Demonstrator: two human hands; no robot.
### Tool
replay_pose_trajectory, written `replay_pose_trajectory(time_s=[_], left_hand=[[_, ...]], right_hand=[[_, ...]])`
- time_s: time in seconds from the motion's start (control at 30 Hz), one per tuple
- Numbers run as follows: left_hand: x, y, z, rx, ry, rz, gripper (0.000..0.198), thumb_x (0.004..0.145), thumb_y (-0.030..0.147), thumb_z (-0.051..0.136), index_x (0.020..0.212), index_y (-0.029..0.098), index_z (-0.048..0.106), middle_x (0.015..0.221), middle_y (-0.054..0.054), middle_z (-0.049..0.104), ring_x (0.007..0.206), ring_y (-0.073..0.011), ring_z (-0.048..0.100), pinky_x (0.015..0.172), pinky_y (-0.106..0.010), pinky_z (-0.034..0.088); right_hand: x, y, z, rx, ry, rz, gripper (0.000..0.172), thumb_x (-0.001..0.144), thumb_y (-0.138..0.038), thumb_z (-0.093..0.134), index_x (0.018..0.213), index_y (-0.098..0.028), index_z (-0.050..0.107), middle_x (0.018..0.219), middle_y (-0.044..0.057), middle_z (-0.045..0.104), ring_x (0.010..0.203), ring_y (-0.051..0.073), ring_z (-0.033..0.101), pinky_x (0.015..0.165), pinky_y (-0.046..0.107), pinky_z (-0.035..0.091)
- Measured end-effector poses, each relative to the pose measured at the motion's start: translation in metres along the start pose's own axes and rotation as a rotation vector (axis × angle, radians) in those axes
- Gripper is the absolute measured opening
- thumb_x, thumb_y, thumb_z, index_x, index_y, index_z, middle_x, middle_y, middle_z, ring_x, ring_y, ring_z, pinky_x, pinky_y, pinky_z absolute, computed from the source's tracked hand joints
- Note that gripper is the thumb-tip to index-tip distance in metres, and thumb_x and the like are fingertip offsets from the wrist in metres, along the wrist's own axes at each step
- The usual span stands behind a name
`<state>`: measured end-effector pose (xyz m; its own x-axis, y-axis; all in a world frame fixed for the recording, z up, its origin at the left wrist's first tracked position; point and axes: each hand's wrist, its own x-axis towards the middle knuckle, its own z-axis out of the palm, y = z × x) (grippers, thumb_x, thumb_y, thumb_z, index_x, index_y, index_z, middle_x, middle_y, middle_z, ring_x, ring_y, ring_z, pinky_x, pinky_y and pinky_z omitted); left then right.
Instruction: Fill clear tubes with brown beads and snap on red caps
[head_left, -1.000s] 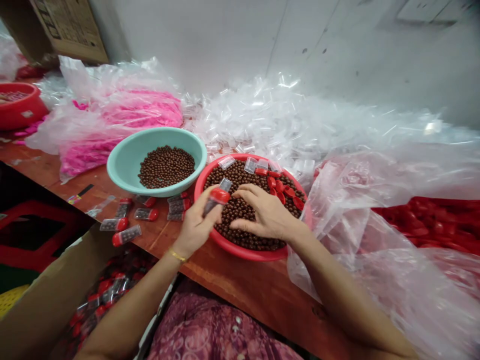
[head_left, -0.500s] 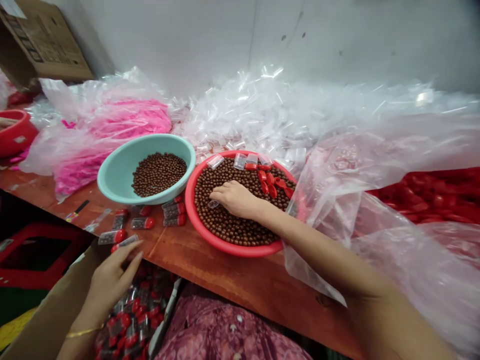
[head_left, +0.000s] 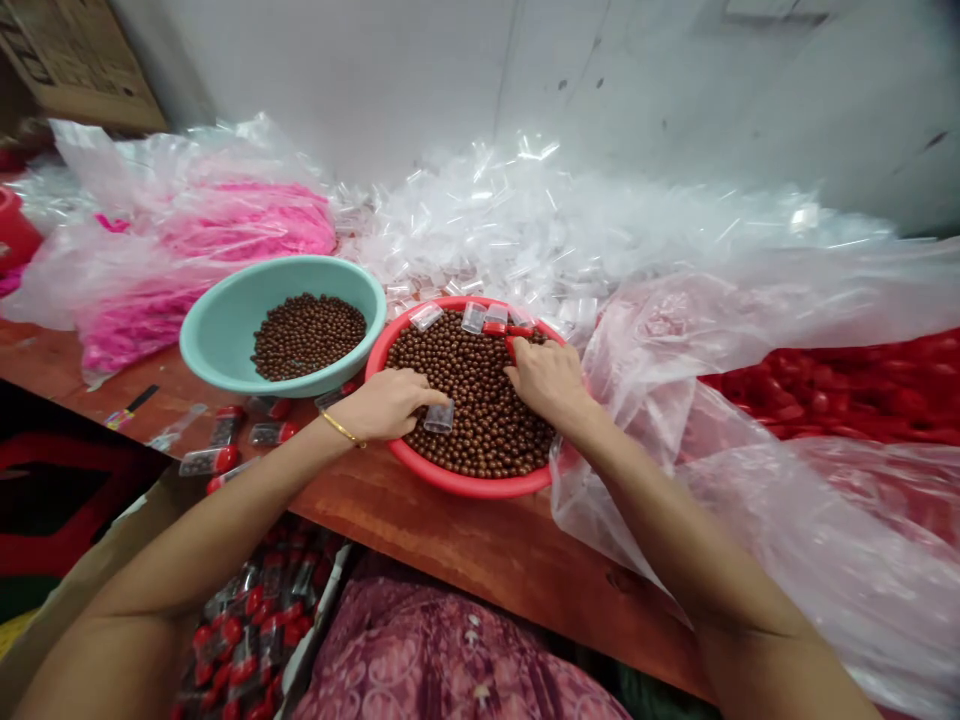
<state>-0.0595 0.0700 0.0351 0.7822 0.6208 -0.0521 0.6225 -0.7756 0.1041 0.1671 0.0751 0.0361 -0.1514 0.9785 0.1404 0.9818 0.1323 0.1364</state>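
Brown beads fill a red basin in front of me. My left hand reaches over its left rim, fingers closed on a small clear plastic container that lies low among the beads. At the basin's right side, my right hand has its fingers curled down over the red caps. One red cap shows at its fingertips; the hand covers the others. Clear containers rest along the basin's far rim, some with red ends.
A turquoise basin with more beads stands to the left. Filled red-capped containers lie beside it, and many more fill a box below the table edge. Clear containers are heaped behind. A bag of red caps lies right.
My left hand has moved from the table's front edge up to the clear container in the red basin. My right hand has left that container and shifted right to the red caps.
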Motion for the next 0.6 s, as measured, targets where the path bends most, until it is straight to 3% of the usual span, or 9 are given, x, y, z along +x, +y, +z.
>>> replay_pose_trajectory(time_s=[0.13,0.2,0.27,0.33,0.43,0.6], left_hand=[[0.010,-0.006,0.001,0.111,0.024,0.153,0.030,0.084,0.018,0.047,0.109,0.026,0.062,0.101,-0.007,0.061,0.086,-0.0180,0.057,0.075,-0.029,0.041],[0.014,-0.008,0.005,0.092,0.034,0.293,0.028,0.086,0.022,0.047,0.110,0.027,0.060,0.112,-0.006,0.060,0.091,-0.0175,0.056,0.078,-0.029,0.040],[0.018,-0.008,0.008,0.074,0.050,0.379,0.026,0.089,0.025,0.044,0.110,0.025,0.059,0.111,-0.005,0.062,0.091,-0.0161,0.057,0.080,-0.029,0.039],[0.019,-0.007,0.006,0.090,0.069,0.371,0.026,0.090,0.029,0.042,0.108,0.020,0.059,0.097,-0.006,0.066,0.085,-0.0153,0.058,0.077,-0.028,0.039],[0.018,-0.010,-0.006,0.204,0.066,0.251,0.025,0.089,0.030,0.044,0.098,0.014,0.060,0.081,-0.007,0.066,0.075,-0.0163,0.059,0.071,-0.028,0.040],[0.028,-0.011,-0.016,0.355,-0.082,0.162,0.022,0.084,0.009,0.042,0.075,0.010,0.061,0.072,-0.011,0.066,0.066,-0.0179,0.061,0.063,-0.028,0.041]], right_hand=[[-0.002,-0.002,0.007,0.082,0.045,-0.004,0.024,0.084,-0.020,0.044,0.097,-0.013,0.063,0.087,0.014,0.068,0.086,0.026,0.059,0.073,0.035,0.037],[-0.005,-0.001,0.013,0.182,0.117,0.042,0.026,0.086,-0.022,0.043,0.099,-0.014,0.064,0.089,0.012,0.068,0.084,0.025,0.060,0.072,0.033,0.039],[-0.007,0.001,0.022,0.307,0.200,0.048,0.026,0.086,-0.023,0.043,0.100,-0.015,0.064,0.092,0.010,0.069,0.083,0.024,0.062,0.073,0.032,0.042],[-0.008,0.003,0.032,0.461,0.297,-0.006,0.027,0.087,-0.022,0.042,0.102,-0.016,0.063,0.097,0.009,0.069,0.086,0.022,0.063,0.076,0.031,0.044],[-0.008,0.008,0.044,0.707,0.463,-0.062,0.030,0.089,-0.023,0.039,0.106,-0.016,0.062,0.100,0.008,0.068,0.091,0.019,0.063,0.082,0.031,0.047],[-0.005,0.015,0.050,0.927,0.592,-0.008,0.031,0.089,-0.023,0.036,0.107,-0.018,0.061,0.104,0.007,0.066,0.097,0.018,0.061,0.089,0.034,0.047]])
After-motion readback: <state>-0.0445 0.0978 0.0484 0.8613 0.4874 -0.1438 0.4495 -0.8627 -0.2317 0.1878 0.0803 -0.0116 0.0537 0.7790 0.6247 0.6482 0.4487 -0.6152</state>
